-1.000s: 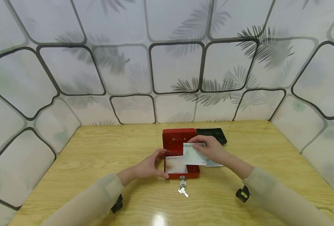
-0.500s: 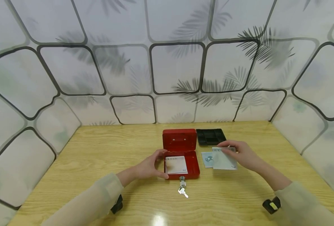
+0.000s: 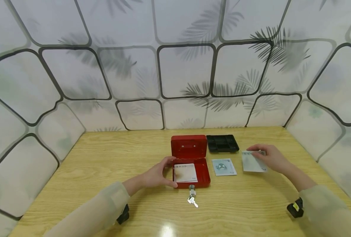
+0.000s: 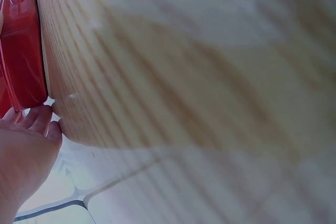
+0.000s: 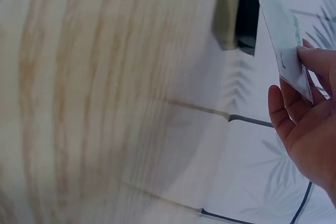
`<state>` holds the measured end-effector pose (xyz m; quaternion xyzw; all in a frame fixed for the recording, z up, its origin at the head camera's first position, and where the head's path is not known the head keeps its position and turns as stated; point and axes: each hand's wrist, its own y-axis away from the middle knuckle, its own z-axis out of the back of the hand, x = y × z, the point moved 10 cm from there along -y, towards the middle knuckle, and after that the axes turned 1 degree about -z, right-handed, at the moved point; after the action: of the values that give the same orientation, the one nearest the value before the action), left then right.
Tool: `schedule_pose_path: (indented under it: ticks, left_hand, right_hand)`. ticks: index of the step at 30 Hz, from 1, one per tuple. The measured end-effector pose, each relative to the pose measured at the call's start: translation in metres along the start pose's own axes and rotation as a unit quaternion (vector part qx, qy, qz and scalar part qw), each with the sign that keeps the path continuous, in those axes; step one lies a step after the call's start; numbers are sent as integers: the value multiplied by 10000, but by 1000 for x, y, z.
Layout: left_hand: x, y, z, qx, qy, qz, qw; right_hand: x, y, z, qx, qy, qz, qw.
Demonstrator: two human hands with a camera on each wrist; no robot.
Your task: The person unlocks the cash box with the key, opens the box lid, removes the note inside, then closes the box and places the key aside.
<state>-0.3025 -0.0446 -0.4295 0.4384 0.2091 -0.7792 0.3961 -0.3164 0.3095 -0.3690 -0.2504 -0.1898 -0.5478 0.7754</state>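
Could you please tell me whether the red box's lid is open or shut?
Open: the lid stands raised behind the red box, and white paper shows inside.

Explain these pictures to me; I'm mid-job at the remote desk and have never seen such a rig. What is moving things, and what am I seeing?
There is no machine, just a person's two bare hands. The wide picture comes from a head-worn camera looking forward and down; the smaller ones come from a camera on each wrist.

On the wood-grain table stands an open, glossy red box with cream printed paper inside and silver keys at its front. To its right lie a black compartmented tray and, nearer the person, a pale blue, square paper slip with a cartoon figure.

The left hand holds the box's left side; the right hand pinches a whitish-green paper slip above the table.
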Motion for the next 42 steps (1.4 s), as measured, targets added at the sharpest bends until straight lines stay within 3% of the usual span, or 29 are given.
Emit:
schedule_pose_path:
  ticks: [12,26,35,42]
  left_hand:
    - [0,0,0,24,12,32,10000]
    - [-1,0,-1,53,18,38,10000]
    - [-1,0,0,18,-32,40,10000]
    - [-1,0,-1,57,-9,34,10000]
  right_hand:
    - [-22,-18,-28,391,87,-158,9991]
    - [-31,-17,-42,568,373,-631,9957]
    - [-30,-19,-38,370,465,-884,9943]
    - [-4,-16,-22,-233,339,-306,9987]
